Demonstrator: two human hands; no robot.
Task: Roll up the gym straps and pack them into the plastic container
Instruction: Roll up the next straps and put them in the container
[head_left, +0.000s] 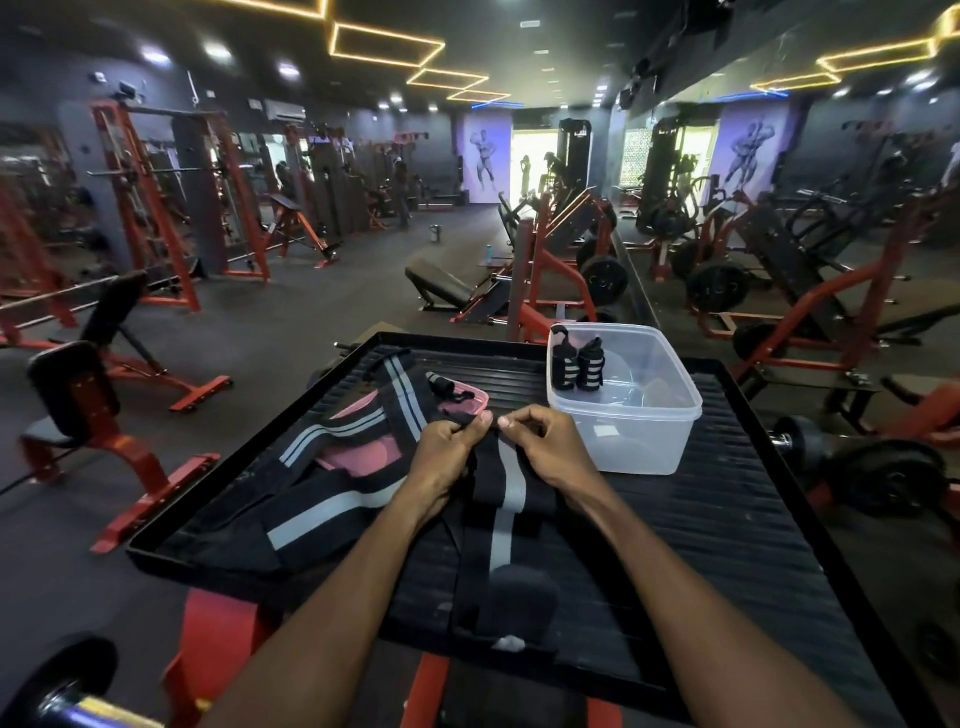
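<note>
Strap, black with a grey stripe, lies lengthwise on the desk, its far end pinched between both hands: left hand curls its fingers round the left corner, right hand grips the right corner. More unrolled straps sprawl to the left over a pink lid. Just beyond the right hand stands the clear plastic container, with two rolled straps upright inside its far left corner

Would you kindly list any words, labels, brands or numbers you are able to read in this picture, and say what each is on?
None can be read.
Clear plastic container: a small sticker on its front wall, too blurred to read.
Black weight plates: markings too small to read.
Black grey-striped gym straps: no lettering visible.
</note>
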